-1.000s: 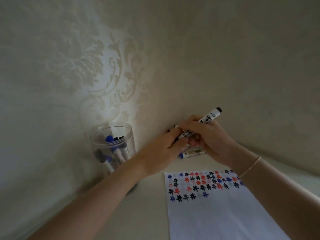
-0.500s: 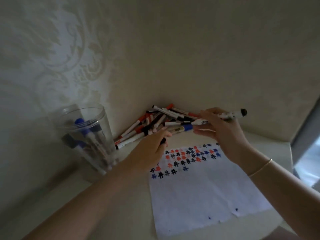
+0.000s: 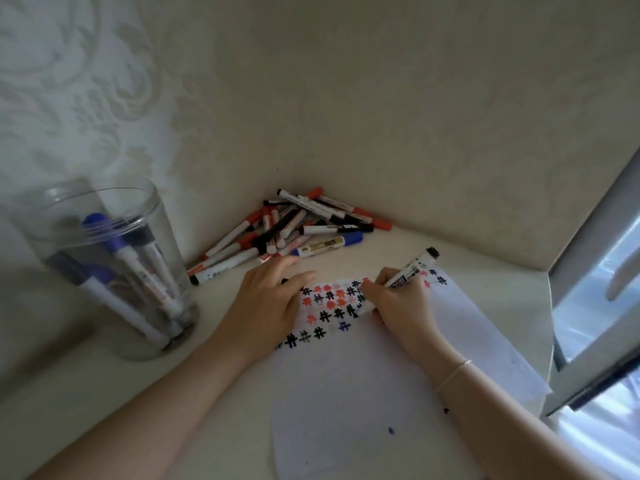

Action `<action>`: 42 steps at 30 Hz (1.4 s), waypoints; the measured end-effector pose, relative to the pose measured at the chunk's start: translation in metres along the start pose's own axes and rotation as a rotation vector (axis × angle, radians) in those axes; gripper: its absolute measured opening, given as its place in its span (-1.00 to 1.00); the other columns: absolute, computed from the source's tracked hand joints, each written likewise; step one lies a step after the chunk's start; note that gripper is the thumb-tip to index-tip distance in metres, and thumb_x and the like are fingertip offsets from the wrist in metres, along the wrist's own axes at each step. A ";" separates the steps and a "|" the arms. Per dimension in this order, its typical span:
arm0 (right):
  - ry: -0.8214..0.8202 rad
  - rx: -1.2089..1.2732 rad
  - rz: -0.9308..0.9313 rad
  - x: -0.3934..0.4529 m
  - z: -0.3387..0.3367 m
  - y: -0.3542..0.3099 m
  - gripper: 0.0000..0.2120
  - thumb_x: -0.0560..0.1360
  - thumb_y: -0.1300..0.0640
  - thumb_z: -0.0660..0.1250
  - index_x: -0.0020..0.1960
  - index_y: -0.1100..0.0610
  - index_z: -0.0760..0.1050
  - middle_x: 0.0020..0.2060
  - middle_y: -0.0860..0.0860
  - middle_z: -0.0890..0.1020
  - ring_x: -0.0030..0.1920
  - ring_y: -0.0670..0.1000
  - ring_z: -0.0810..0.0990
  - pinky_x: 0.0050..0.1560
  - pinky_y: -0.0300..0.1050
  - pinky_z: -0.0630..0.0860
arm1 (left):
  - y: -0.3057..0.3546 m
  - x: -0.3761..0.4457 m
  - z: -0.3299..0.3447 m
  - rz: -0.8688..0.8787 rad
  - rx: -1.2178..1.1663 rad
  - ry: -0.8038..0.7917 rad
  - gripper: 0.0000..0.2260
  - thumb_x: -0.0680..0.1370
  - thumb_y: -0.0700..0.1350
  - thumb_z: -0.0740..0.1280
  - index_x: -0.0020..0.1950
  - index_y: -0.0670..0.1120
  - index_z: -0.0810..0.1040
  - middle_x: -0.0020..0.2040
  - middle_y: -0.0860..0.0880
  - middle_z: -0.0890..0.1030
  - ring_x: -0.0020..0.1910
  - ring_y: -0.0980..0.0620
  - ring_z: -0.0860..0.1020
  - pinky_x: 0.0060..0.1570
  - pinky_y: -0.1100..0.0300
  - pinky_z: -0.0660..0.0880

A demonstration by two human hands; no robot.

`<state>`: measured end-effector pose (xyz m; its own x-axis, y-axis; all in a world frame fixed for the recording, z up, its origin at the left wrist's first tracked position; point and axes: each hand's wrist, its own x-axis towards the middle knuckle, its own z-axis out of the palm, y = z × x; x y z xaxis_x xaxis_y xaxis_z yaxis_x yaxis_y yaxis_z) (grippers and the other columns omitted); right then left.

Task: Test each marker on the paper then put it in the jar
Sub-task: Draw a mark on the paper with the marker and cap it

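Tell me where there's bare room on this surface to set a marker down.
Free patches: the surface between the jar and the left forearm, and the unmarked lower half of the paper. Crowded: the corner, filled by the marker pile, and the paper's top edge, where the left hand and the right hand with its marker sit.

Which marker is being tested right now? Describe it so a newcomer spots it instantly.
Start at the paper and find the right hand at its top rows. The marker slants up from that grip, black end raised; the others lie piled in the corner or stand in the jar.
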<state>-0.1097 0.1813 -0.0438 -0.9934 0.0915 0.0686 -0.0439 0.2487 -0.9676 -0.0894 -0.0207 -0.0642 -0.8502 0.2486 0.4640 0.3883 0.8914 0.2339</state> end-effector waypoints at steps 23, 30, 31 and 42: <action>0.010 -0.077 -0.015 0.001 0.004 0.007 -0.80 0.34 0.33 0.33 -0.38 0.20 0.36 -0.57 0.08 0.36 -0.56 0.00 0.32 -0.52 -0.23 0.26 | 0.031 -0.007 -0.010 0.087 -0.130 -0.562 -0.26 0.47 0.40 0.12 0.55 0.17 -0.06 0.54 0.25 -0.08 0.45 0.35 -0.13 0.38 0.39 -0.20; 0.059 -0.162 -0.077 0.003 0.007 0.007 -0.67 0.35 0.36 0.30 -0.43 0.13 0.20 -0.54 -0.02 0.23 -0.46 -0.04 0.18 -0.50 -0.24 0.11 | 0.033 -0.007 -0.012 0.078 -0.132 -0.565 -0.26 0.48 0.38 0.13 0.55 0.15 -0.05 0.54 0.25 -0.07 0.41 0.38 -0.13 0.35 0.40 -0.22; 0.059 -0.145 -0.072 0.004 0.006 0.008 -0.72 0.35 0.35 0.30 -0.41 0.17 0.24 -0.53 0.01 0.26 -0.45 -0.02 0.21 -0.49 -0.22 0.13 | 0.033 -0.006 -0.012 0.078 -0.133 -0.563 -0.27 0.48 0.38 0.13 0.55 0.15 -0.05 0.54 0.25 -0.06 0.44 0.35 -0.12 0.35 0.40 -0.21; 0.063 -0.122 -0.044 0.003 0.005 0.010 -0.80 0.31 0.31 0.33 -0.41 0.23 0.33 -0.54 0.05 0.32 -0.46 -0.01 0.27 -0.46 -0.19 0.20 | 0.030 -0.007 -0.009 0.093 -0.128 -0.537 -0.25 0.47 0.40 0.13 0.55 0.14 -0.03 0.55 0.23 -0.05 0.49 0.27 -0.07 0.41 0.36 -0.15</action>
<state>-0.1137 0.1796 -0.0545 -0.9821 0.1374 0.1291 -0.0703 0.3684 -0.9270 -0.0685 0.0013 -0.0524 -0.8592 0.5116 -0.0047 0.4816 0.8118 0.3303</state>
